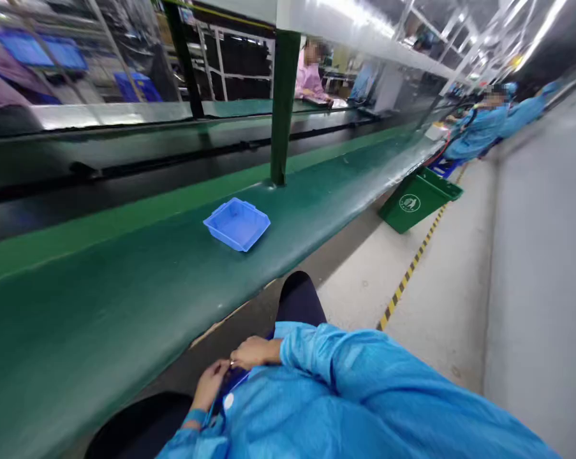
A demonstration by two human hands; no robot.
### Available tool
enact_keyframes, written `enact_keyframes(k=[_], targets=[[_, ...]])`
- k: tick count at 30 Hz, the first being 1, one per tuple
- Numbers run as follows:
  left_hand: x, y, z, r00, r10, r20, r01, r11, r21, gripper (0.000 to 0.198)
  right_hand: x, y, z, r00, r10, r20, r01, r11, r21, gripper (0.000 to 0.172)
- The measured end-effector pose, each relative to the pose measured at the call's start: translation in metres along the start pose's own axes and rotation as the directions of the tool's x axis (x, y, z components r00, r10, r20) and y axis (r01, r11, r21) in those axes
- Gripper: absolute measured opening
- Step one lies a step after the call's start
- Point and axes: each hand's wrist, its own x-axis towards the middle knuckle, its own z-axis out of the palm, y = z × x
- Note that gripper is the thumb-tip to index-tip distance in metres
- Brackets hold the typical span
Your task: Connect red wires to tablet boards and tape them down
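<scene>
Both hands are low over my lap, below the bench edge, with their fingertips meeting. My left hand (212, 384) is closed in a pinch. My right hand (250, 352) is bent inward with its fingers curled against the left fingertips. A tiny bright spot shows where they meet, too small to name. The front of my blue work coat (297, 408) lies right beneath the hands. On the green bench (125, 306) ahead sits a shallow blue plastic bin (237, 224), apart from both hands.
A dark green post (280, 108) rises from the bench behind the bin. To the right, a green trash bin (414, 201) stands on the floor by a yellow-black tape line (407, 277). Co-workers in blue (479, 131) and pink (310, 76) sit further off.
</scene>
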Motion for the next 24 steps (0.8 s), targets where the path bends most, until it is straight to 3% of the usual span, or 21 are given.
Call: enact_keyframes(k=[24], targets=[[0.008,-0.008,-0.004,0.999,0.025,0.032,-0.025,1.000,0.013,0.058,0.011,0.004,0.009,0.999,-0.001,-0.049,0.001,1.000,-0.002,0.038]])
